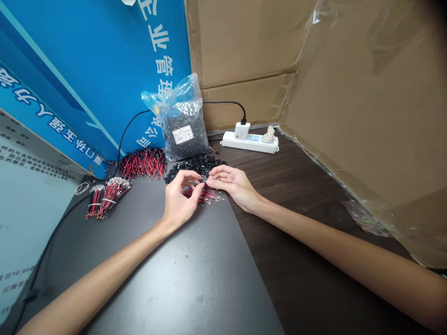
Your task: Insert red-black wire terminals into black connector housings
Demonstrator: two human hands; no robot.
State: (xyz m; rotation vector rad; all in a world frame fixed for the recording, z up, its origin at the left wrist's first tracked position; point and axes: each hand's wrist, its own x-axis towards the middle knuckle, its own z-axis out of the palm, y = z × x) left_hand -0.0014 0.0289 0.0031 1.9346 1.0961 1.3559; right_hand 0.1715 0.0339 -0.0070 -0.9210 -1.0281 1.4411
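Observation:
My left hand (180,199) pinches a small black connector housing (202,181) between thumb and fingertips. Close against it, my right hand (238,187) has its thumb and fingers pressed together; whatever they grip is too small to make out. Below the fingertips lie loose red and black wires (209,196) with metal terminals at their ends. Just behind both hands spreads a pile of black connector housings (195,165). To the left is a heap of red and black wires (143,164) with black connectors on their ends.
Banded bundles of wires (109,197) lie at the left. A clear bag of black parts (185,132) stands behind the pile. A white power strip (250,142) with a plugged-in charger sits at the back right. Cardboard (363,116) and a blue panel (94,60) wall the table.

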